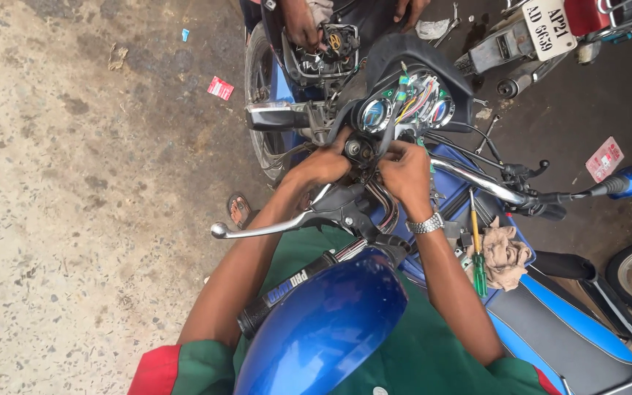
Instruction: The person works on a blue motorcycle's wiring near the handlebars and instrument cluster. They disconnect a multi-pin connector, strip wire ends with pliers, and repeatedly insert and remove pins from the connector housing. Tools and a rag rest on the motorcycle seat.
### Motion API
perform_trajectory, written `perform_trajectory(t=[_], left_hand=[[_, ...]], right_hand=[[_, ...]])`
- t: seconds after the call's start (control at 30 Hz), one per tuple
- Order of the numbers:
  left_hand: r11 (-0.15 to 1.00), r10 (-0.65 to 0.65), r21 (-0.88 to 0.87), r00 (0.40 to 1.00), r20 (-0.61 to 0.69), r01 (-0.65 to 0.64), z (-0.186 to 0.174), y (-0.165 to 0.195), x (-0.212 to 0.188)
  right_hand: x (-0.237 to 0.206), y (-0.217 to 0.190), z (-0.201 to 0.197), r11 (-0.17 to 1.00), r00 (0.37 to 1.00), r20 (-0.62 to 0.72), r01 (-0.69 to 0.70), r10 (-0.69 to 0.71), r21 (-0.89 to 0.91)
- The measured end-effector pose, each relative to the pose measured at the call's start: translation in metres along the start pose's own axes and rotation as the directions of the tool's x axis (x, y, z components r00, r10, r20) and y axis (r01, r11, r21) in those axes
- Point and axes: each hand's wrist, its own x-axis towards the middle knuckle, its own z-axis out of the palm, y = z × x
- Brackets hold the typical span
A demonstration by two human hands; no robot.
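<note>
Between the two handlebar ends, both hands work at the middle of a blue motorcycle's handlebar (469, 179). Left hand (323, 167) has its grip curled shut around the wire bundle (393, 121) and clamp area just under the exposed instrument cluster (404, 110); fingertips hidden, so exactly what it pinches cannot be told. Right hand (407, 175), wristwatch (426, 223) on the wrist, sits just beside the left, touching it or nearly so, grip also closed on the same bundle of wires. Just below the grips: chrome brake lever (257, 228) and black rubber handle (287, 289) sticking out toward the left. Near the right forearm, a green-handled screwdriver (479, 260) and a beige rag (506, 256) lie on the blue tank next to the black seat (550, 322). Well above the grips, another person's hand (301, 25) touches a headlight housing (327, 51). Blue rounded panel (323, 329) close to the camera, under both forearms.
</note>
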Motion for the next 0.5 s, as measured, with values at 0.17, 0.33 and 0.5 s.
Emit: perform_trajectory(t=[0.17, 0.33, 0.5], left_hand=[[0.995, -0.094, 0.002, 0.992, -0.079, 0.095, 0.009, 0.004, 0.002], [0.985, -0.053, -0.171, 0.983, -0.178, 0.022, 0.016, -0.01, 0.012], [0.963, -0.026, -0.265, 0.972, -0.235, -0.039, 0.029, -0.023, 0.023]], right_hand=[[0.007, 0.002, -0.006, 0.953, 0.977, 0.02, 0.211, -0.212, -0.215], [0.012, -0.003, -0.01, 0.962, 0.986, 0.041, 0.165, -0.16, -0.219], [0.002, -0.001, -0.007, 0.96, 0.972, -0.066, 0.21, -0.225, -0.183]])
